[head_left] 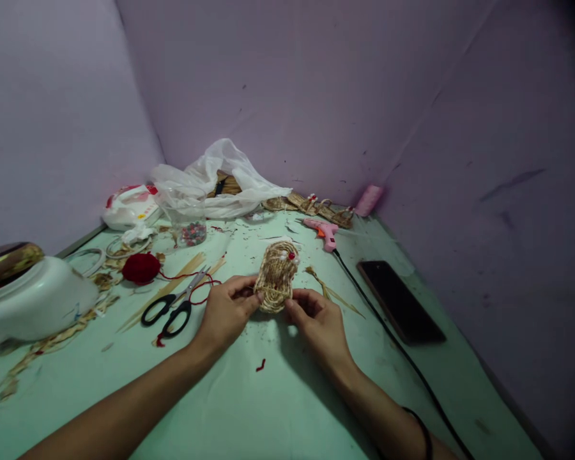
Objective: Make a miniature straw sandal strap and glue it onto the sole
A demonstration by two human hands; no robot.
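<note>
A small woven straw slipper (pixel 276 271), tan and coiled, stands tilted up over the table, its lower end between my hands. One red bead (pixel 292 256) with white bits beside it sits near its top right. My left hand (pixel 227 310) pinches the lower left edge, thumb in front. On the lower right edge, my right hand (pixel 319 322) grips with thumb and fingers. Black-handled scissors (pixel 177 310) lie partly open left of my left hand, beside red yarn (pixel 199 300) running from a red yarn ball (pixel 141 269).
A pink glue gun (pixel 323 231) and its black cord (pixel 393 338) lie right, near a dark phone (pixel 400 300). Behind are a clear bead cup (pixel 191 227), a white plastic bag (pixel 225 179) and more woven pieces (pixel 311 204). A white pot (pixel 43 297) stands left.
</note>
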